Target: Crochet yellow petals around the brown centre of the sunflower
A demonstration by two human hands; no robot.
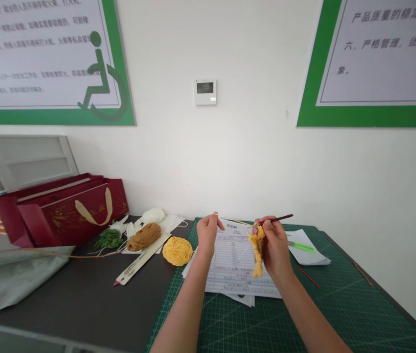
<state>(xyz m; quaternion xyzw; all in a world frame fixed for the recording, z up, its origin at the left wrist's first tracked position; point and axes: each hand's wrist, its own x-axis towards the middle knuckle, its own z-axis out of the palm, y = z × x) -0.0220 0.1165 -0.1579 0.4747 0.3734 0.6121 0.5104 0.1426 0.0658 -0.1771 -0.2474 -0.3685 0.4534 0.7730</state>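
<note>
My right hand (276, 245) grips a dark crochet hook (281, 217) that points up to the right. A yellow crocheted piece (256, 250) hangs from the same hand, partly hidden by its fingers. To the left, my left hand (210, 233) is closed, pinching a strand of yellow yarn (235, 221) that runs taut across to the hook. Just left of my left wrist lies a yellow yarn ball (177, 251). Beneath both hands are printed sheets (230, 264) on a green cutting mat (226, 323).
Brown (144, 237), green (108, 239) and white yarn (153, 215) lie at the left, near a bookmark-like strip (142, 260) and a red gift bag (71, 211). On the right, a green cutter (301, 246) rests on white paper (313, 257), beside a thin red stick (308, 276).
</note>
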